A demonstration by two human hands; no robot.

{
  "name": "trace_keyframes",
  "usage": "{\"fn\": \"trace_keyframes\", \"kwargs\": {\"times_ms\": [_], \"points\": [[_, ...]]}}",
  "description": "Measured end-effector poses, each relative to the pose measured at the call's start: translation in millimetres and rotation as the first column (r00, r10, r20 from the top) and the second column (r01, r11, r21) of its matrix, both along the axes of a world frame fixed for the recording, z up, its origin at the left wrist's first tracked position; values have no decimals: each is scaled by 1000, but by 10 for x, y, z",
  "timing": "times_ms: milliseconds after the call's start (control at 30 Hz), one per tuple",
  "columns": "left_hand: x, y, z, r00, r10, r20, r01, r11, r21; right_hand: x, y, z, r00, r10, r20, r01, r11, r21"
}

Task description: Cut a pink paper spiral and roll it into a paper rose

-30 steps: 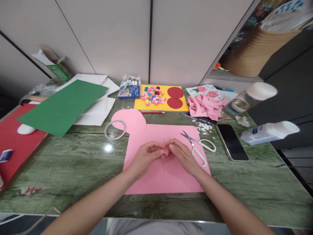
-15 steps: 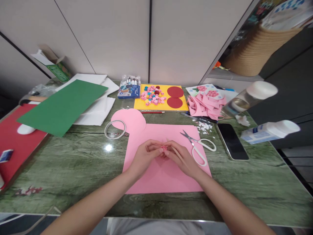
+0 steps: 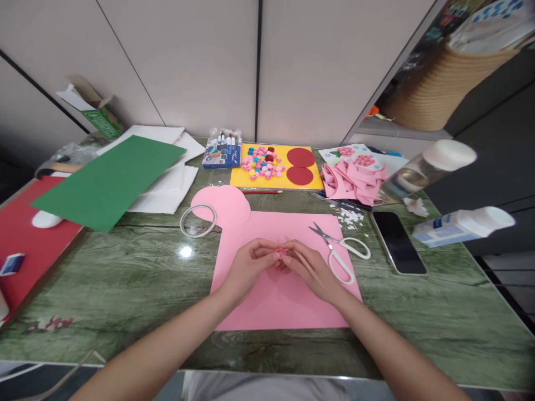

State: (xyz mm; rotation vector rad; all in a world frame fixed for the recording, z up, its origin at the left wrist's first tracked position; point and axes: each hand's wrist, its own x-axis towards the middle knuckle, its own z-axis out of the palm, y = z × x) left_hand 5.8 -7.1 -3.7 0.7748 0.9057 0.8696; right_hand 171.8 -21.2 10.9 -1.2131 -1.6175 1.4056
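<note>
Above a pink paper sheet (image 3: 246, 312), my left hand (image 3: 248, 267) and my right hand (image 3: 314, 272) meet at the fingertips. Both are closed on a small rolled pink paper rosette (image 3: 281, 254), pinched between thumbs and fingers and partly hidden by them. A thin pale stick (image 3: 304, 261) lies across my right hand, tucked among its fingers. Right of that hand, white-handled scissors (image 3: 332, 240) rest with blades apart, partly on the sheet. Overlapping pink paper circles (image 3: 225, 203) lie at the sheet's far left corner, with a tape roll (image 3: 183, 227) over their edge.
Pink, blue and yellow rosettes (image 3: 263, 164) and two red circles (image 3: 300, 157) sit on yellow paper (image 3: 251, 182). Pink scraps (image 3: 355, 181), white bits (image 3: 351, 214), a phone (image 3: 399, 242) and bottles (image 3: 460, 225) stand or lie right. Green paper (image 3: 111, 181) lies left.
The view has shifted very slightly. Both hands keep the same pinch on the pink rosette, and nothing else has visibly moved.
</note>
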Motion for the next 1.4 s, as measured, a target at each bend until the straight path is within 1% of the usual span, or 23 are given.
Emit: {"fn": "trace_keyframes", "kwargs": {"times_ms": [133, 300, 467, 600, 667, 733, 833, 900, 1000, 1100, 1200, 1333, 1400], "points": [[1, -5, 15, 1000, -2, 0, 2, 1000, -11, 9, -1, -3, 1000, 11, -18, -11, 1000, 6], [10, -16, 38, 1000, -8, -29, 7, 1000, -14, 11, 0, -22, 999, -21, 40, 19, 999, 33], [7, -16, 30, 1000, 6, -23, -6, 1000, -5, 2, -6, -32, 997, -30, 75, 26, 998, 58], [1, -12, 23, 998, 17, -56, -16, 1000, 6, 1, -13, -56, 996, -29, 89, 22, 997, 77], [4, -20, 39, 996, 17, -86, -14, 999, 38, 0, -15, -67, 994, -39, 99, 31, 996, 88], [12, -39, 71, 991, 32, -130, -19, 994, 105, -2, -19, -65, 993, -51, 103, 40, 994, 100], [27, -82, 129, 980, 77, -182, -34, 973, 227, 1, -24, -29, 993, -64, 97, 53, 992, 115], [35, -106, 159, 978, 91, -187, -37, 962, 271, 12, -26, 5, 995, -57, 82, 47, 991, 121], [42, -122, 183, 981, 67, -181, -17, 964, 267, 40, -21, 32, 999, -8, 39, 3, 993, 114], [41, -117, 189, 983, 33, -179, 9, 974, 227, 61, -13, 13, 998, -9, 57, 2, 992, 125], [19, -98, 174, 990, -13, -139, 42, 977, 209, 68, -2, -20, 995, -30, 100, 18, 993, 115], [-44, -66, 120, 992, -120, 38, 110, 973, 204, 70, 10, -45, 994, -31, 109, 22, 996, 84], [-70, -56, 100, 987, -139, 74, 121, 970, 209, 71, 12, -49, 992, -30, 121, 19, 996, 91]]}}
